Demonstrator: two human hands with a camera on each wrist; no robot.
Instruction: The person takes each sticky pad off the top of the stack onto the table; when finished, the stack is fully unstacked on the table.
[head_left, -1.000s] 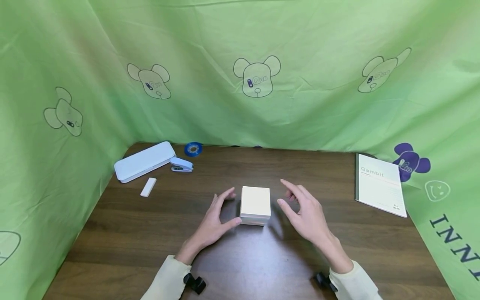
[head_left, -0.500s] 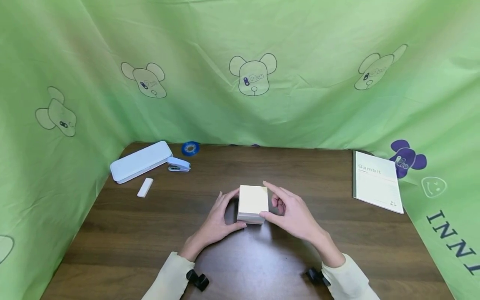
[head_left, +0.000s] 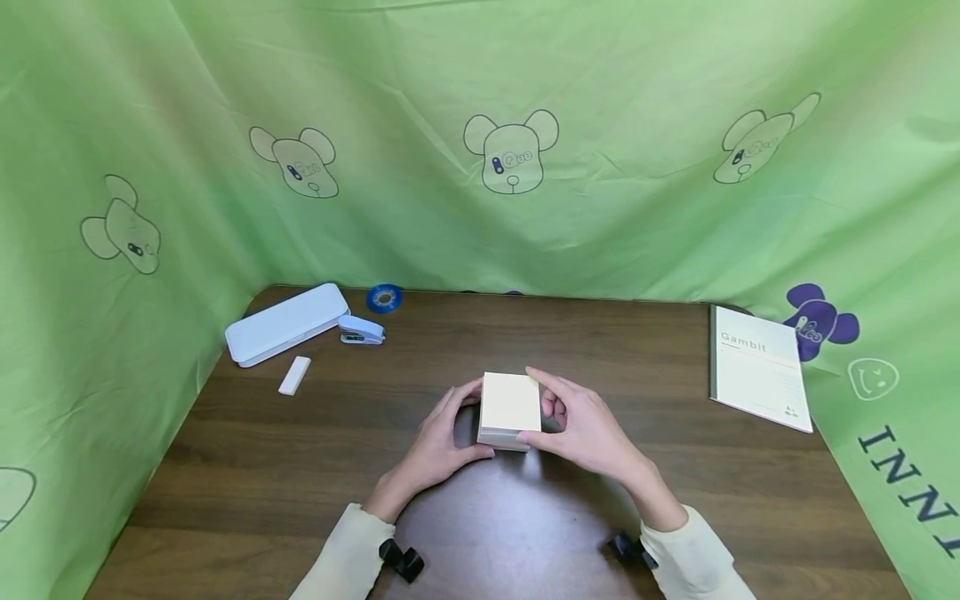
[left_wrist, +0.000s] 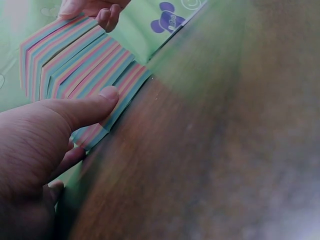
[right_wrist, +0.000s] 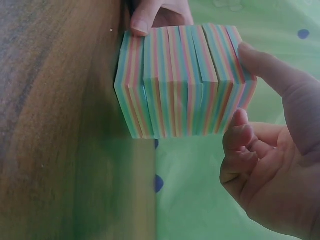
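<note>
A square stack of sticky notes (head_left: 510, 402) stands on the wooden table, cream on top. Its sides show pastel stripes in several uneven layers in the right wrist view (right_wrist: 175, 82). My left hand (head_left: 438, 442) holds the stack low from the left, thumb on the near face and fingers around the far left side. From the right, my right hand (head_left: 585, 429) pinches the top layers, thumb at the near edge and index finger at the far right corner. Its other fingers (right_wrist: 240, 142) are curled beside the stack.
At the back left lie a pale blue pencil case (head_left: 288, 325), a blue stapler (head_left: 362, 330), a roll of blue tape (head_left: 384, 298) and a white eraser (head_left: 295, 376). A white notebook (head_left: 761, 367) lies at the right edge. Green curtain (head_left: 420, 217) surrounds the table.
Both hands have closed in from either side of the stack. The left now holds its lower part and the right pinches its top; the stack stays in place.
</note>
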